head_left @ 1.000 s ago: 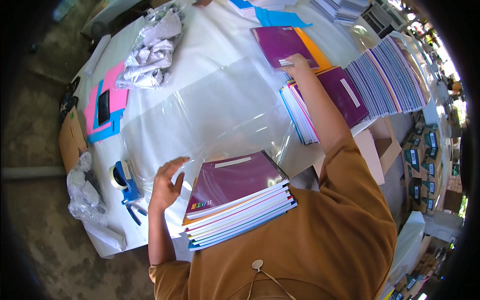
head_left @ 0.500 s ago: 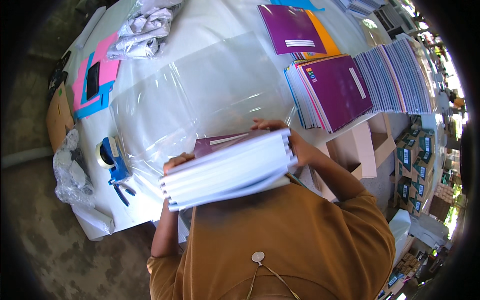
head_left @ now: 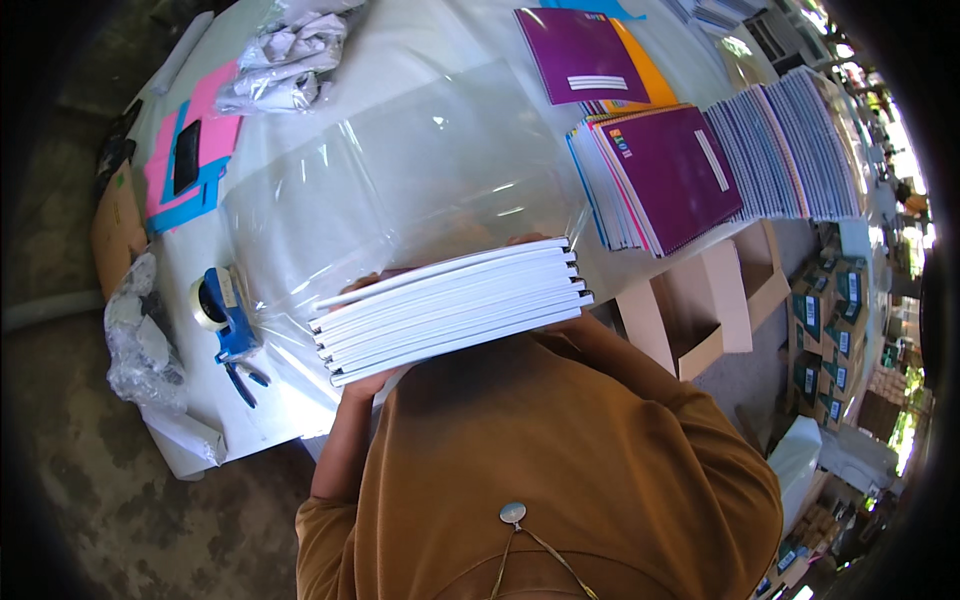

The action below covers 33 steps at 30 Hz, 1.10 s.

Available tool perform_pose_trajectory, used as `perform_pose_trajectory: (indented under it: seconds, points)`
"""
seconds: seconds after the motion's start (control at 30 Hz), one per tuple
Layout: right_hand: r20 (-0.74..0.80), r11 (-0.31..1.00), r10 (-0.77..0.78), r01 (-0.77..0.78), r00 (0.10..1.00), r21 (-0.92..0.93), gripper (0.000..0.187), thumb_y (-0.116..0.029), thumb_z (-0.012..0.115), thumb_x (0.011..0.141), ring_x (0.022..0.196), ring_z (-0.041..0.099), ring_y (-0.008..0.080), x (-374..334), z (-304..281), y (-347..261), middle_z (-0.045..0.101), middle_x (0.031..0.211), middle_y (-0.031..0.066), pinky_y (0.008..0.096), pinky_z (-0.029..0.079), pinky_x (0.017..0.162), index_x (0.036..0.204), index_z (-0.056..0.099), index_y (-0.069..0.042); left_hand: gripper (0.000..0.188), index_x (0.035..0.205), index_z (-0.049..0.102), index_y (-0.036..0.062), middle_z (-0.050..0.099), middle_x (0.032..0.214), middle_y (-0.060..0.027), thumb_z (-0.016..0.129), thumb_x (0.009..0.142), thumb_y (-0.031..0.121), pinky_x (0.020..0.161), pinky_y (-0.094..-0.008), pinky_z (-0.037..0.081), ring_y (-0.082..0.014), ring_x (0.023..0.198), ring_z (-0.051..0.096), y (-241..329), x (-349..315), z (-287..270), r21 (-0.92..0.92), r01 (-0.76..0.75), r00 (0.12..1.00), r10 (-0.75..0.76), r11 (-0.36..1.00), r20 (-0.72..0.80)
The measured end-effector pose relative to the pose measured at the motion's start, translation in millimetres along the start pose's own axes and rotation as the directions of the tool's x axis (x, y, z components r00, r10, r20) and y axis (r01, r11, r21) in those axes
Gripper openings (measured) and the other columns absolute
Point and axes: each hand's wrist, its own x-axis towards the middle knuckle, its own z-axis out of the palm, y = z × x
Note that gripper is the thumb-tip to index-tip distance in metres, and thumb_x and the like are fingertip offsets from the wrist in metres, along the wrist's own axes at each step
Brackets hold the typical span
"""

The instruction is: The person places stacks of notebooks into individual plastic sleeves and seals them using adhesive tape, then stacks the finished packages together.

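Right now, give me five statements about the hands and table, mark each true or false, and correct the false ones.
1. The left hand and right hand hold a notebook stack. True.
2. The tape dispenser is red. False: it is blue.
3. The black phone lies on pink and blue sheets. True.
4. The hand tool lies on the phone. False: it lies near the tape dispenser.
5. A clear plastic sheet lies on the table. True.

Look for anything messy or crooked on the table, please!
Pink paper and blue paper overlap crookedly under the phone on the left. The crumpled plastic beside them looks untidy. The held notebooks also have uneven ends. I see nothing spilled.
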Motion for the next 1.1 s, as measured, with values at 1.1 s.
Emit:
perform_pose_trajectory:
  seconds: [1.1]
  points:
    - [0.093, 0.578, 0.795, -0.703, 0.599, -0.415, 0.064, -0.058, 0.058, 0.080, 0.084, 0.064, 0.0264, 79.2, 39.7, 4.3, 0.065, 0.093, 0.0193, 0.0326, 0.048, 0.072, 0.096, 0.066, 0.003, 0.081, 0.119, 0.048, -0.0100, 0.057, 0.110, -0.0287, 0.048, 0.083, 0.062, 0.085, -0.0408, 0.047, -0.0366, 0.096, 0.061, 93.4, 40.1, 11.6, 0.839, 0.420, 0.908, -0.156, 0.346, -0.390]
